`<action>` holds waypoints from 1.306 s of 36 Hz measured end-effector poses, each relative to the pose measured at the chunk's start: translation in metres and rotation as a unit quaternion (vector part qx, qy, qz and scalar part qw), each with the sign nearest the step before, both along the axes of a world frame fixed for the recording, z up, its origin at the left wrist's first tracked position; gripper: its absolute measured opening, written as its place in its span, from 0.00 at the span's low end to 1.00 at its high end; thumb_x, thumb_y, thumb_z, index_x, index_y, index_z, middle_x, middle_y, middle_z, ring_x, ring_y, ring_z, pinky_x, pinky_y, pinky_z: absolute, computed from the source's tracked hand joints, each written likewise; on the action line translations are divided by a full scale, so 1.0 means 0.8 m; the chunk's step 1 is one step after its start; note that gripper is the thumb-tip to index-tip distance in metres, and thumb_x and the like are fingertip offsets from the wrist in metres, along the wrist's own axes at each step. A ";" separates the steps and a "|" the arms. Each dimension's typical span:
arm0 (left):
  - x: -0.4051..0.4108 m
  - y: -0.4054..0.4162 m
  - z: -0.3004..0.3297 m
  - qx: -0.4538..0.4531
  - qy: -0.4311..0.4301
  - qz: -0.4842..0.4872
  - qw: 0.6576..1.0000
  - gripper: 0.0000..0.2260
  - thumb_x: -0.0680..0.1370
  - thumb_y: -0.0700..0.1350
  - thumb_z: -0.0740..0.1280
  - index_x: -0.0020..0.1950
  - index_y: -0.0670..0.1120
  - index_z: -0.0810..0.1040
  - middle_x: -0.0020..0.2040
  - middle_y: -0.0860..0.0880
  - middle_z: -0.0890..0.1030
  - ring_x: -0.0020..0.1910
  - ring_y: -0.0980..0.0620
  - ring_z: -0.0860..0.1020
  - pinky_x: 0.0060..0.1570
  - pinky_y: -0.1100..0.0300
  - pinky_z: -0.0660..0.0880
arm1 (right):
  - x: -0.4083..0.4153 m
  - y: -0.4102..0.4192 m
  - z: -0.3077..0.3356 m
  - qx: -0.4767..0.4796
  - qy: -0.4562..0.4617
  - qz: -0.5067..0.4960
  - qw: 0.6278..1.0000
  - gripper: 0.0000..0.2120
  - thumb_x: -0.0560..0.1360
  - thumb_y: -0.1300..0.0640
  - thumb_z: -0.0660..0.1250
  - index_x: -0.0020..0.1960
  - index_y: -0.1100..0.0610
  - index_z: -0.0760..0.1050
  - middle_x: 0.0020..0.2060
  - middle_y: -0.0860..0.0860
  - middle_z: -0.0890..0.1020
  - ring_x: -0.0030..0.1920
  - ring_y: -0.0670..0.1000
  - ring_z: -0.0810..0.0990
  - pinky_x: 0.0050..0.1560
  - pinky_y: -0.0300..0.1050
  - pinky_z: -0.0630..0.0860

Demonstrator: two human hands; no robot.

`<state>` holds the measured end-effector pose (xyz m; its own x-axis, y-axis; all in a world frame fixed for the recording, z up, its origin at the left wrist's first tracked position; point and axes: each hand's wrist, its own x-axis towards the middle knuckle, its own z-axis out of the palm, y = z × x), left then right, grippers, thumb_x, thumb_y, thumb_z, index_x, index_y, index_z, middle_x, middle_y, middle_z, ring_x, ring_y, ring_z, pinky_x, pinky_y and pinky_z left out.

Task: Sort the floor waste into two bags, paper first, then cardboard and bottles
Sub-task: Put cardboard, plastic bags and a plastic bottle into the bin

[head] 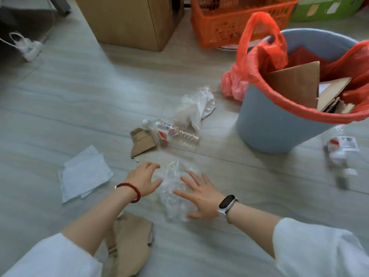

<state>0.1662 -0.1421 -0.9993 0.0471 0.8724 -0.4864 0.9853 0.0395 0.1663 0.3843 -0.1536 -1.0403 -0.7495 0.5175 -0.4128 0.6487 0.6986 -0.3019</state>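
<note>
Two hands (143, 179) (199, 196), blurred clear plastic (173, 188) between

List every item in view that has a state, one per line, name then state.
left hand: open, at crumpled clear plastic
right hand: open, fingers spread on the plastic
bin: upright, lined with red bag, cardboard inside
water bottle: lying on floor
white paper: flat on floor
cardboard scrap: folded, under the bottle's neck

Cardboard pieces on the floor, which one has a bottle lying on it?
The small folded cardboard piece mid-floor: the clear bottle lies across its edge. The torn cardboard under the left arm has nothing on it.
</note>
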 end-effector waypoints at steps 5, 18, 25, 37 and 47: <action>-0.041 -0.040 -0.014 -0.133 0.028 -0.022 0.990 0.36 0.70 0.63 0.66 0.73 0.54 0.56 0.73 0.49 0.60 0.70 0.47 0.63 0.67 0.49 0.64 | -0.019 0.003 -0.026 0.020 -0.045 -0.002 0.999 0.36 0.68 0.46 0.70 0.72 0.44 0.59 0.72 0.58 0.60 0.72 0.63 0.56 0.67 0.59 0.59; -0.052 -0.121 -0.027 -0.184 0.134 -0.226 0.947 0.43 0.64 0.57 0.74 0.71 0.52 0.54 0.67 0.48 0.64 0.67 0.45 0.62 0.70 0.40 0.50 | -0.042 -0.012 -0.031 -0.025 0.048 -0.142 0.988 0.15 0.75 0.65 0.59 0.61 0.61 0.68 0.58 0.57 0.70 0.56 0.57 0.70 0.47 0.46 0.67; -0.030 -0.108 -0.031 -0.218 0.143 -0.229 0.938 0.29 0.68 0.56 0.72 0.64 0.47 0.68 0.62 0.46 0.70 0.60 0.46 0.71 0.67 0.46 0.55 | -0.024 -0.020 -0.027 0.008 0.016 -0.115 0.993 0.16 0.75 0.62 0.59 0.63 0.59 0.66 0.60 0.56 0.69 0.59 0.57 0.67 0.51 0.49 0.71; -0.007 -0.017 0.034 -0.130 -0.040 -0.043 0.990 0.18 0.73 0.51 0.69 0.61 0.51 0.72 0.57 0.50 0.77 0.54 0.49 0.75 0.53 0.55 0.73 | 0.015 -0.004 0.006 -0.055 0.063 -0.292 0.953 0.18 0.72 0.69 0.57 0.60 0.59 0.69 0.58 0.57 0.70 0.59 0.57 0.70 0.47 0.42 0.64; 0.085 0.083 0.142 0.148 -0.370 0.081 0.914 0.07 0.74 0.45 0.69 0.51 0.52 0.76 0.46 0.52 0.80 0.48 0.52 0.78 0.46 0.64 0.75 | 0.106 0.092 0.211 0.131 0.369 -0.427 0.815 0.12 0.69 0.70 0.64 0.52 0.65 0.76 0.48 0.54 0.78 0.47 0.50 0.73 0.47 0.32 0.64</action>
